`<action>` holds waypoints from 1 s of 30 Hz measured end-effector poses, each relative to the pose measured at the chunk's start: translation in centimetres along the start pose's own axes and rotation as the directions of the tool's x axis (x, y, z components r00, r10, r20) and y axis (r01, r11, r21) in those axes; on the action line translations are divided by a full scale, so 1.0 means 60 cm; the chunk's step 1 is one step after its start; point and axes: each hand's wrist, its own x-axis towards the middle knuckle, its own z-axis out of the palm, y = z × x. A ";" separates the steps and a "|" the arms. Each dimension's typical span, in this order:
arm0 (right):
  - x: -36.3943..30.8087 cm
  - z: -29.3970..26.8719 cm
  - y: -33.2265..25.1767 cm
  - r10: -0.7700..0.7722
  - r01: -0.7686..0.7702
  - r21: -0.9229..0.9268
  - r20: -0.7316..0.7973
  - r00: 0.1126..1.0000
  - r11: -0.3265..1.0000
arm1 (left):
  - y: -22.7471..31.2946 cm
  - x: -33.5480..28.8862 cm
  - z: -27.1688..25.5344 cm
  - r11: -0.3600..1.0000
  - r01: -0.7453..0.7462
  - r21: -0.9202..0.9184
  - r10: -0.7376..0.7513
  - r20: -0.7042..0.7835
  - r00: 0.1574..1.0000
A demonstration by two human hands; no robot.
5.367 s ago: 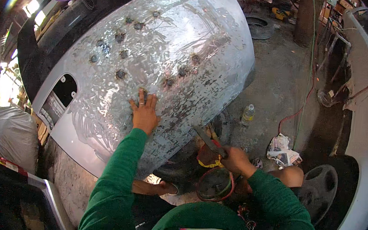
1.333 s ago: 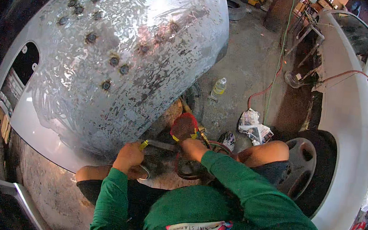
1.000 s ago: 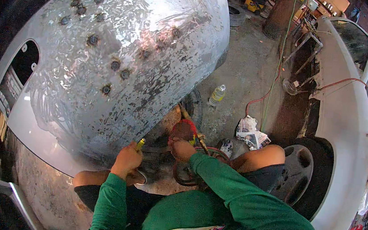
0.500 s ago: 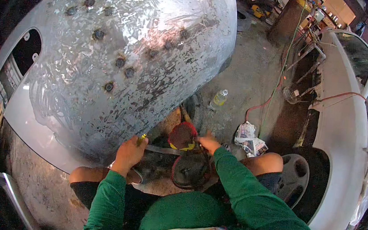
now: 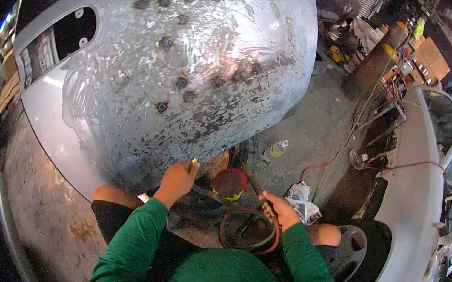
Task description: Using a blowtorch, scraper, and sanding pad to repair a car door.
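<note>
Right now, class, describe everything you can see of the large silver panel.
The large silver panel fills much of the view's upper left, its surface gently curved. It looks like metal: mottled in patches of light and dark grey, smoother and paler toward the lower left. Dark, round spots dot its middle and upper parts. Near its left end is a rounded opening with small tabs. The left hand is by its lower edge; whether they touch is unclear.

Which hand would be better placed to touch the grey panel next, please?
Probably the left hand: it is nearer the panel; the right hand, farther off, grips a rod-like tool.
</note>
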 end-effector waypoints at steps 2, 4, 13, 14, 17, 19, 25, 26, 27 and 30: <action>-0.042 0.002 0.009 -0.008 0.008 0.003 -0.009 1.000 1.000 | 0.001 0.005 0.005 0.997 -0.022 -0.076 0.018 -0.042 0.999; -0.092 -0.003 0.014 -0.091 0.089 0.038 0.071 0.993 0.995 | 0.001 0.009 0.011 0.976 -0.022 -0.215 -0.001 -0.108 0.994; -0.239 0.098 -0.042 -0.512 0.491 0.148 0.304 0.803 0.858 | 0.067 0.034 -0.057 0.162 0.070 -0.984 -0.167 0.042 0.985; -0.237 0.110 -0.038 -0.513 0.493 0.146 0.311 0.800 0.858 | 0.078 0.033 -0.081 0.023 0.048 -0.999 -0.147 0.044 0.988; -0.226 0.154 -0.018 -0.640 0.710 -0.150 0.337 0.691 0.688 | 0.078 0.035 -0.132 -0.082 -0.010 -0.997 -0.116 -0.001 0.993; -0.212 0.174 0.008 -0.621 0.722 -0.276 0.374 0.689 0.635 | 0.066 0.037 -0.150 -0.188 -0.044 -0.981 -0.077 -0.030 0.997; -0.174 0.195 0.074 -0.663 0.687 -0.685 0.400 0.632 0.241 | 0.074 0.038 -0.156 -0.256 -0.002 -0.967 -0.108 0.027 0.994; -0.171 0.196 0.076 -0.661 0.687 -0.686 0.404 0.633 0.239 | 0.075 0.037 -0.156 -0.259 -0.005 -0.966 -0.112 0.025 0.993; -0.168 0.197 0.078 -0.663 0.701 -0.678 0.423 0.618 0.221 | 0.076 0.037 -0.156 -0.259 -0.006 -0.966 -0.140 0.031 0.990; -0.161 0.199 0.081 -0.649 0.705 -0.683 0.450 0.614 0.193 | 0.074 0.038 -0.156 -0.236 -0.016 -0.972 -0.203 0.033 0.979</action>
